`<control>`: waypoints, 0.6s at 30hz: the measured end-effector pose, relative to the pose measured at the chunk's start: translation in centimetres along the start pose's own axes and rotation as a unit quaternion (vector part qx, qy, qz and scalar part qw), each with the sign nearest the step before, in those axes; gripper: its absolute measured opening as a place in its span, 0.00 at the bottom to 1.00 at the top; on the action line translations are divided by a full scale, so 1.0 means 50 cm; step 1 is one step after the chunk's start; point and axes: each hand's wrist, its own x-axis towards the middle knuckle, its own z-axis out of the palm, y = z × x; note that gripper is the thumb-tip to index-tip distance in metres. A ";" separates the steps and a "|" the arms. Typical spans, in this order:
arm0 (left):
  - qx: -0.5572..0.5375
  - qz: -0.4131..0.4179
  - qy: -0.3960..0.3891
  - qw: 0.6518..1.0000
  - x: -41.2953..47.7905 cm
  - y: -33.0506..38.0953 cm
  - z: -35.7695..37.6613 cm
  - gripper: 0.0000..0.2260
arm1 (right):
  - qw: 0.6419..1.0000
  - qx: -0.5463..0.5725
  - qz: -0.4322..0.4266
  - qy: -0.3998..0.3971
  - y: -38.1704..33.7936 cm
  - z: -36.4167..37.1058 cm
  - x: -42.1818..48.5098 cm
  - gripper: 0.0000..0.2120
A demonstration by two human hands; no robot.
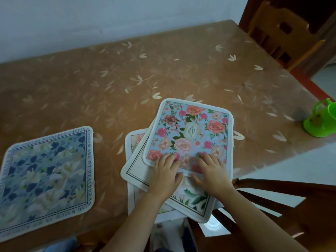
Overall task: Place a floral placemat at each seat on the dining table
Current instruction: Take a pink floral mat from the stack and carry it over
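Note:
A placemat with pink roses on light blue (189,131) lies on top of a small skewed stack at the table's near edge. Under it is a white mat with green leaves (192,199), and another white mat (131,142) peeks out at the left. My left hand (166,174) and my right hand (209,171) both grip the near edge of the rose mat, fingers on top and thumbs tucked under it. A blue and white floral mat (47,177) lies flat on the table (127,79) to the left, apart from the stack.
The table has a brown leaf-patterned cover under clear plastic and stands against a pale wall. A green plastic toy (321,122) sits near the right edge. One wooden chair (280,31) stands at the far right, another chair (283,208) right beside me.

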 end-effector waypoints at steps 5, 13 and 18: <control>0.015 -0.025 -0.033 0.999 0.008 0.000 0.029 0.23 | 1.000 0.004 -0.027 0.008 0.018 0.011 0.003 0.27; -0.006 -0.046 -0.030 0.998 0.007 0.001 0.033 0.24 | 0.996 -0.021 -0.084 0.034 0.030 0.008 0.018 0.27; -0.027 -0.030 -0.013 0.999 0.007 0.006 0.017 0.21 | 0.992 0.024 -0.106 0.057 0.036 0.003 0.020 0.22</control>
